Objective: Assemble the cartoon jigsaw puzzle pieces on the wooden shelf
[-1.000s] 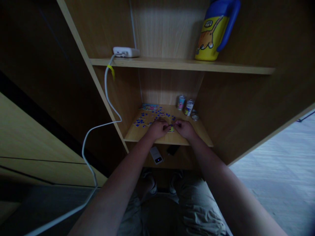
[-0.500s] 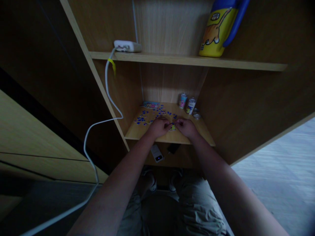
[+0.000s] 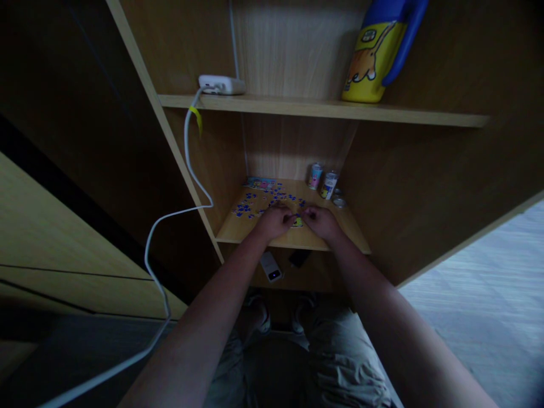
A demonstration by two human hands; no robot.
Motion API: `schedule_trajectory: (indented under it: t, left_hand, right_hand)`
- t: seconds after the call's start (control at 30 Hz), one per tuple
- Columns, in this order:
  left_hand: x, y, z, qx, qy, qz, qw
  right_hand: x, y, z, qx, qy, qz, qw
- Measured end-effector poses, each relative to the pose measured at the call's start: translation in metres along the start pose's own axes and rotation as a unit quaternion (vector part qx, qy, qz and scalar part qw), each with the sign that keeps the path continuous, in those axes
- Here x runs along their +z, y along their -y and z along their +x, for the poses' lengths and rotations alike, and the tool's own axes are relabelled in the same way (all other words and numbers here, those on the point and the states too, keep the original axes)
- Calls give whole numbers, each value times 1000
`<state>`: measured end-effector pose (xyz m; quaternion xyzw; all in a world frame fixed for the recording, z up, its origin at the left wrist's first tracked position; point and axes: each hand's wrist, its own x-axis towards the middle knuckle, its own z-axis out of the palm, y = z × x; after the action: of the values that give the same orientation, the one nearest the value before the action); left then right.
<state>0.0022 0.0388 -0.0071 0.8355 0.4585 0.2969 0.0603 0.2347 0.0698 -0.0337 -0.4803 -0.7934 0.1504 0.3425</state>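
Puzzle [image 3: 298,222] lies near, between left hand [image 3: 275,220] and right hand [image 3: 319,220]; fingers curled, whether gripping I cannot tell; pieces [image 3: 243,208] scatter left.

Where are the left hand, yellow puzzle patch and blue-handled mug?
Left hand [image 3: 273,220], head view: back of the hand.
Yellow puzzle patch [image 3: 298,223], head view: middle of its visible part.
Blue-handled mug [image 3: 372,59], head view: printed yellow body.

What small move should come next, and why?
Perhaps press gently along the far edge of the yellow patch: left hand and right hand flank it closely, and loose pieces lie scattered nearby. Anything held is too small to tell.
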Motion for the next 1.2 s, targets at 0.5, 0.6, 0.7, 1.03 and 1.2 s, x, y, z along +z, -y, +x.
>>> schedule_trajectory:
  t: [0.5, 0.6, 0.7, 1.03, 1.2]
  left_hand:
    - [2, 4, 1, 4, 0, -8, 1000]
    - [2, 3, 1, 3, 2, -3, 1000]
    - [1, 3, 1, -1, 7, 6, 1000]
    - [2, 3, 1, 5, -1, -3, 1000]
    - [2, 6, 3, 0, -7, 1, 1000]
  right_hand:
    - [-1, 0, 0, -10, -3, -12, 1000]
    - [0, -1, 0, -7, -6, -9, 1000]
    - [0, -1, 0, -5, -3, -13, 1000]
    - [1, -2, 1, -8, -1, -27, 1000]
    - [0, -2, 1, -3, 10, -30, 1000]
